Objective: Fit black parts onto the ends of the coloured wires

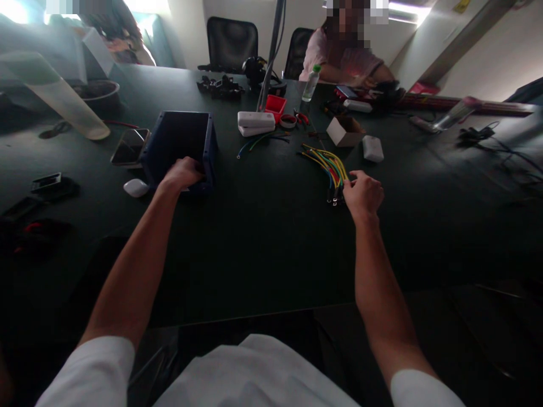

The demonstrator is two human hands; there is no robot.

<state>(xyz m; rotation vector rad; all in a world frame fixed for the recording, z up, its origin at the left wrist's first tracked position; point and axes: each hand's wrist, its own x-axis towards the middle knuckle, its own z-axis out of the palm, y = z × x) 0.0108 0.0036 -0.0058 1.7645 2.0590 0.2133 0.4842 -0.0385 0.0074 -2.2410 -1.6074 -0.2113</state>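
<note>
A dark blue plastic bin stands on the table at the left, its open side toward me. My left hand reaches over its front lip, and its fingertips are hidden in the dark inside. To the right lies a bundle of yellow, green, blue and red wires with metal ring terminals at the near ends. My right hand is at the bundle's right edge, thumb and forefinger a little apart beside the wires. The other fingers of that hand are curled.
Behind the wires stand a small open carton, a white block, a red tray and a bottle. Loose wires lie near a white device. A phone and white case flank the bin. A person sits opposite.
</note>
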